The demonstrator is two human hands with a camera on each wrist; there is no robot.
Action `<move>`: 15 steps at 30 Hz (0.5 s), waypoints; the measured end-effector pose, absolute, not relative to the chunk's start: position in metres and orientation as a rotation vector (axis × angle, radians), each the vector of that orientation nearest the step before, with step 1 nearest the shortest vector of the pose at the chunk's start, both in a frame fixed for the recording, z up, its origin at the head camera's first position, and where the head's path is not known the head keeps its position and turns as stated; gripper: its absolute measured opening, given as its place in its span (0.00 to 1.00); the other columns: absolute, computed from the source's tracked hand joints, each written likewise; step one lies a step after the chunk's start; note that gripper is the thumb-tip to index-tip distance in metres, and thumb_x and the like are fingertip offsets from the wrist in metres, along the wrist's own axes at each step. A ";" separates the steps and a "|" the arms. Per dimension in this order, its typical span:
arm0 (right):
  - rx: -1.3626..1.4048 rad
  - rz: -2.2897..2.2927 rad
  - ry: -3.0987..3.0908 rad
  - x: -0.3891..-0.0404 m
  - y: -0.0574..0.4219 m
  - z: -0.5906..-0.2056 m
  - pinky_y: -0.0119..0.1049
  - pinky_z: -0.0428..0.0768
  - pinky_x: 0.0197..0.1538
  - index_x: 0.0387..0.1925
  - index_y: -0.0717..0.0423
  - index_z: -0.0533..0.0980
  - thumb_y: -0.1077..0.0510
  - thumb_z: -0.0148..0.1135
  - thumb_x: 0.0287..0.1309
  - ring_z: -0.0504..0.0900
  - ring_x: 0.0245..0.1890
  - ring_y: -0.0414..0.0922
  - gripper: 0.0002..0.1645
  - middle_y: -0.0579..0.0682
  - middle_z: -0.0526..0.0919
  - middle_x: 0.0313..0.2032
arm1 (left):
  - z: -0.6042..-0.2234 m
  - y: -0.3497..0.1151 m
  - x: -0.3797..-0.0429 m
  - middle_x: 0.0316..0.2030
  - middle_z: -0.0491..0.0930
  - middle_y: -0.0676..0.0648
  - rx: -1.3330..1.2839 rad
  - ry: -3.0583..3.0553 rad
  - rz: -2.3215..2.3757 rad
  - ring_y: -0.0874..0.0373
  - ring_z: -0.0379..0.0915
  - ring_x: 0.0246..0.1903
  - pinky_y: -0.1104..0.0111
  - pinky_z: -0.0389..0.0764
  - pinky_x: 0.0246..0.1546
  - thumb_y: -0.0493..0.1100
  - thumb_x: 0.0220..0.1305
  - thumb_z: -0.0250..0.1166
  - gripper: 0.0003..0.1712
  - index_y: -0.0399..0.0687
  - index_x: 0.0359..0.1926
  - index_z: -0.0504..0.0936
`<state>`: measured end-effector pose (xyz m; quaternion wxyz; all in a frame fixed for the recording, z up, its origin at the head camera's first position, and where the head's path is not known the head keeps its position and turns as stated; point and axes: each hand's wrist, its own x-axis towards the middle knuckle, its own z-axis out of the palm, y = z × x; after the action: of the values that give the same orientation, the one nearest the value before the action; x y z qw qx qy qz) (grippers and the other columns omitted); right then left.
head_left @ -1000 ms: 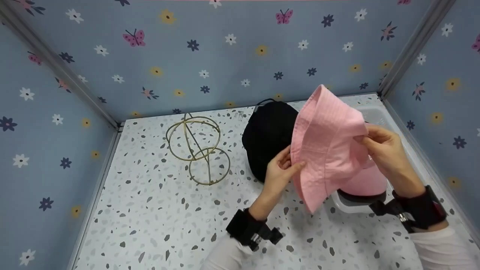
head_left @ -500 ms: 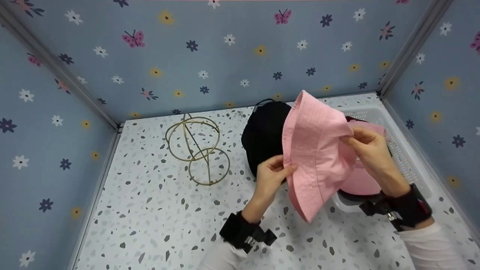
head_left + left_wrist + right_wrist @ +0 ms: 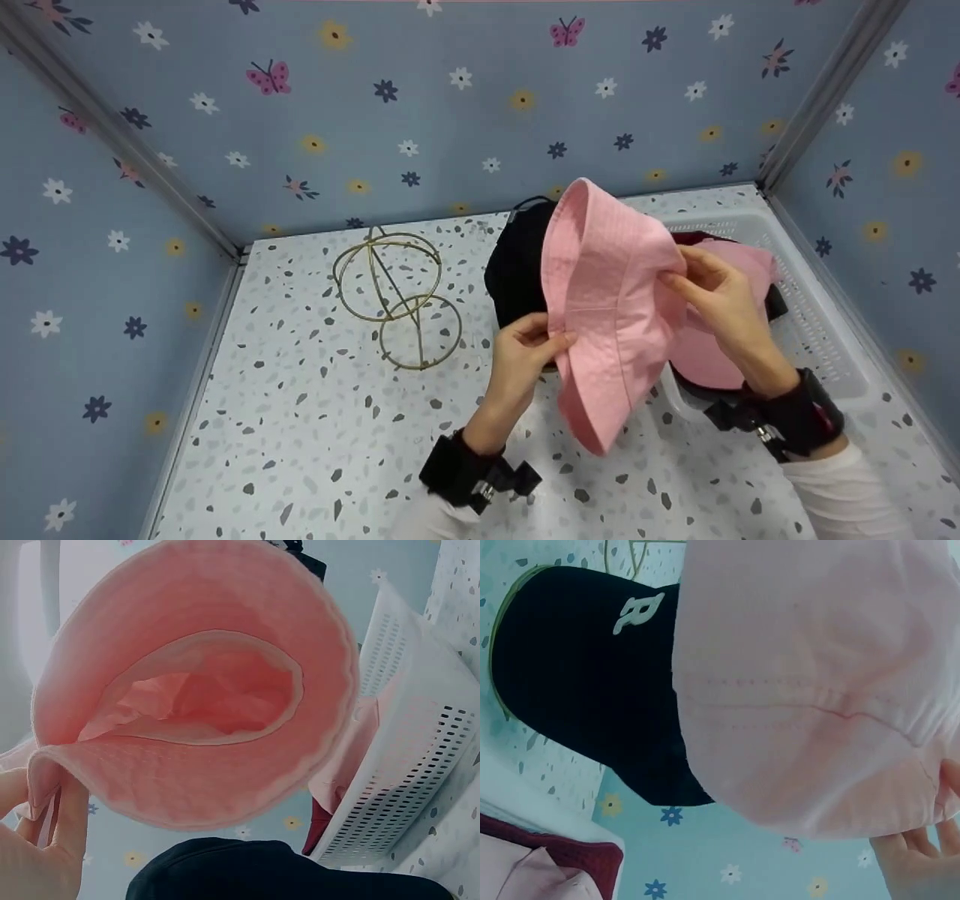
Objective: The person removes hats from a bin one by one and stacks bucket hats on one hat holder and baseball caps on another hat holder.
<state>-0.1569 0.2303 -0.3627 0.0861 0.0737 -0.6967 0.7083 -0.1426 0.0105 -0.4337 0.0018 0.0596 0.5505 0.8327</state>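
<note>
Both hands hold a pink bucket hat point(image 3: 600, 292) up off the table, its brim facing left. The left hand point(image 3: 517, 356) pinches the brim's edge between thumb and fingers. At the crown, the right hand point(image 3: 724, 311) pinches the fabric. Looking into the hat point(image 3: 225, 791), the left wrist view shows the round brim spread wide and the crown's inside partly collapsed. Behind the hat stands a black cap point(image 3: 514, 274), partly covered by it. White lettering marks the front of this black cap point(image 3: 577, 660) in the right wrist view.
A gold wire hat stand point(image 3: 386, 319) stands on the speckled table, left of the black cap. At the right, a white perforated basket point(image 3: 821, 337) holds a pink cap point(image 3: 701, 360) and other dark and maroon headwear. Flower-patterned walls point(image 3: 465, 120) enclose the back and sides.
Both hands have carried the bucket hat leftward, away from the basket. It now covers more of the black cap, and more of the basket's pink cap shows.
</note>
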 end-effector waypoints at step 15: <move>0.349 1.834 -1.980 -0.126 0.187 -0.356 0.29 0.69 0.54 0.50 0.73 0.66 0.74 0.56 0.50 0.71 0.50 0.46 0.23 0.58 0.74 0.47 | -0.387 -0.013 -0.119 0.25 0.79 0.45 -0.023 1.748 2.676 0.59 0.74 0.22 0.72 0.77 0.23 0.24 0.41 0.65 0.14 0.22 0.34 0.75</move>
<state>-0.1257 0.1866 -0.3557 0.2084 0.1254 -0.7117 0.6591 -0.1190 -0.0130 -0.3872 -0.0273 -0.0070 0.5466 0.8369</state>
